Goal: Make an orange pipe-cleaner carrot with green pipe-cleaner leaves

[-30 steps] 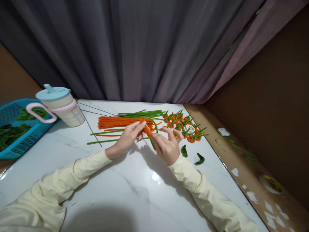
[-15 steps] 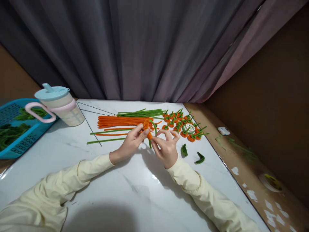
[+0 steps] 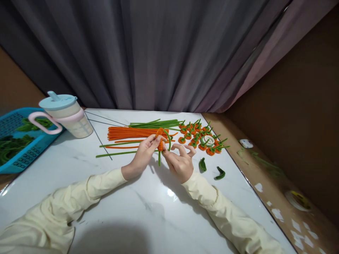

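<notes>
Both hands pinch one orange-and-green pipe-cleaner piece [image 3: 160, 141]: left hand [image 3: 143, 155], right hand [image 3: 179, 160]; fingertip contact is hard to make out, over a white marble bench [image 3: 132, 208] before grey curtains [image 3: 148, 53].

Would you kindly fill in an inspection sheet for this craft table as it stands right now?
Surface: white marble-look table, glossy, with thin dark lines near the back.
Job's things: orange-and-green pipe-cleaner piece pinched between both hands; orange pipe cleaners and green pipe cleaners bundled behind it.
Clutter: finished orange pieces, tape roll, two green scraps, lidded cup, blue basket at left.
Hands: left hand and right hand both shut on the piece.
Cables: nothing seen.
Surroundings: grey curtain behind, brown ledge at right with paper bits.
</notes>
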A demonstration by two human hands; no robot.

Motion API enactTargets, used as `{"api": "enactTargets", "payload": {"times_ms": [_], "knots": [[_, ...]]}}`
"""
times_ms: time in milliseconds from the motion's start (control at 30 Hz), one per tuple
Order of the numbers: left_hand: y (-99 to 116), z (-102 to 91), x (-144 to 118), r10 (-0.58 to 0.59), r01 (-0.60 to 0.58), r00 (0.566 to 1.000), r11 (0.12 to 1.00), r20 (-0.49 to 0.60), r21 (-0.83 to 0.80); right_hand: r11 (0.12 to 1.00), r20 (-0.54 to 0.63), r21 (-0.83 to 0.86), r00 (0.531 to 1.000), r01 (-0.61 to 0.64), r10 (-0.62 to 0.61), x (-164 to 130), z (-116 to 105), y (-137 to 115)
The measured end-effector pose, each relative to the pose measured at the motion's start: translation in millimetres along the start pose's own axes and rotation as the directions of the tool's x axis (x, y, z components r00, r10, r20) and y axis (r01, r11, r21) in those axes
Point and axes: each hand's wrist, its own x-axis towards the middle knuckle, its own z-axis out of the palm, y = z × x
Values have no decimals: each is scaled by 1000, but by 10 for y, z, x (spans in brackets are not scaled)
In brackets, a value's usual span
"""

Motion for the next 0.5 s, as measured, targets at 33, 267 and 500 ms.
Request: {"api": "enactTargets", "payload": {"times_ms": [33, 267, 500], "knots": [[-12, 15, -7, 6, -6, 1000, 1000, -15, 9, 999, 2, 26, 999, -32, 32, 0, 1, -34], [-69, 106, -76, -2, 16, 995, 990, -104, 139, 963, 109, 145, 971, -226, 212, -30, -9, -142], [-7, 12, 61, -23, 41, 990, 991, -139, 127, 873, 265, 316, 918, -370, 294, 87, -156, -22]]}}
